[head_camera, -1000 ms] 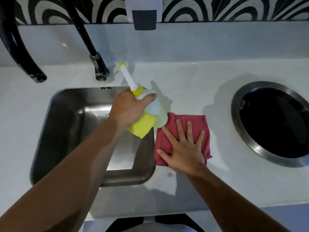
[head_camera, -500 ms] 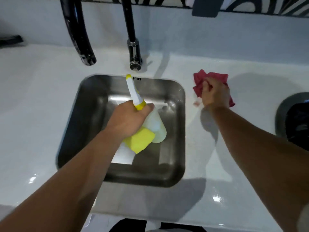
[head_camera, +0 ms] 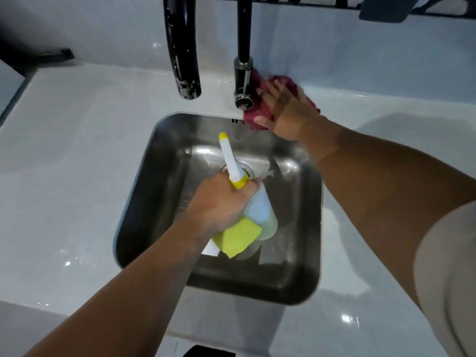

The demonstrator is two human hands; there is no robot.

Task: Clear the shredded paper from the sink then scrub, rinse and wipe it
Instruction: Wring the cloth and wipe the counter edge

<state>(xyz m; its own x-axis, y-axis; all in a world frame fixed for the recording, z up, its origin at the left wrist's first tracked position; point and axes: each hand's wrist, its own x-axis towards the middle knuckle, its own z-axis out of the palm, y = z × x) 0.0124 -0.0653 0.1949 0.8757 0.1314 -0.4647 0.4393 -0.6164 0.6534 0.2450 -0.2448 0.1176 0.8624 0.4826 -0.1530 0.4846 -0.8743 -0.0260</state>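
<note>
I judge this the wiping step: my right hand (head_camera: 283, 109) presses the red cloth (head_camera: 257, 122) flat-fingered by the tap base (head_camera: 243, 83), upper centre, my left hand (head_camera: 219, 204) grips the spray bottle (head_camera: 260, 207) and yellow sponge (head_camera: 239, 235) over the sink (head_camera: 144, 202) mid-frame, so next the cloth must come down into it.

Glossy white countertop (head_camera: 64, 176); pale backsplash (head_camera: 334, 47) behind; dim light, small glints.

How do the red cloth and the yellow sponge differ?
The red cloth lies crumpled on the counter by the tap, under the right hand; the yellow sponge is a flat block, gripped with the spray bottle in the left hand over the sink. Both touch a hand.
</note>
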